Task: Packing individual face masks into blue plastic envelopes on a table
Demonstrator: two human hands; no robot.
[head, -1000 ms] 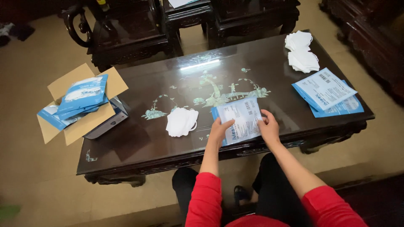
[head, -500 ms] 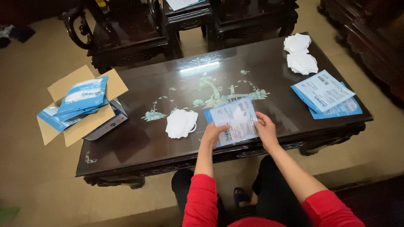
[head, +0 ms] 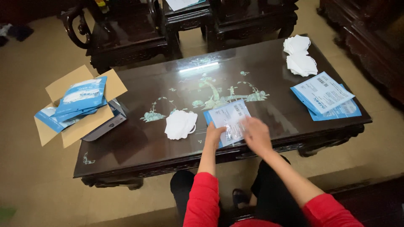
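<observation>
Seen from above, a person in red sleeves sits at a dark lacquered table (head: 139, 147) with pale inlay. Both hands meet on 1 flat blue-and-white pouch (head: 227, 117) lying at the near edge of the table. The left hand (head: 213, 133) presses down on the pouch's near left corner, fingers curled over its edge, pinning it. The right hand (head: 256, 134) is blurred with motion at the pouch's near right edge; whether its fingers pinch the pouch or only brush it cannot be told.

To work this pouch well, the left hand should probably keep it flat and steady while the right hand works along the near edge, without creasing the packet.

Just left of the grip lies 1 white folded mask (head: 180, 124), apart from the pouch. Well to the right and a little farther sit 2 more blue-and-white pouches (head: 323, 94), overlapping. Beyond those, at the far right corner, are 2 small stacks of white masks (head: 299, 54). Far left of the grip, an open cardboard box (head: 80, 126) holds more blue pouches and overhangs the table's left edge. Dark carved chairs (head: 126, 38) stand beyond the table.
</observation>
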